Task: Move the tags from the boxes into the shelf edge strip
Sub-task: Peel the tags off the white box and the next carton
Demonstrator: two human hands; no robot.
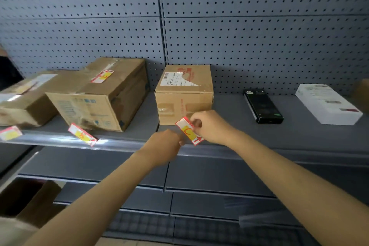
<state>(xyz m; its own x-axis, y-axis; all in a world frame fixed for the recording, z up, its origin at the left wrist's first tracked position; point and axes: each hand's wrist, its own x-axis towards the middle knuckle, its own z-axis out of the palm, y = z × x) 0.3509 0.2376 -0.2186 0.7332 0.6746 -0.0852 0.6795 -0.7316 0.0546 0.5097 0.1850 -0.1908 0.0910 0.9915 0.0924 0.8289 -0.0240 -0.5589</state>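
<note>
Currently your right hand (209, 126) pinches the red-and-yellow tag (189, 131) (tilted) just above the shelf edge strip (127, 143), before the small cardboard box (183, 94). Your left hand (165, 144), fingers curled, touches the tag's lower edge.

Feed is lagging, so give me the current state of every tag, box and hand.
Red-and-white tag marked C: held by both hands, tilted at the strip.
Left hand: pinching its lower edge.
Right hand: pinching its upper end.
Red-and-white tag marked B: in the strip, askew.
Large cardboard box: closed, tag on top.
</note>
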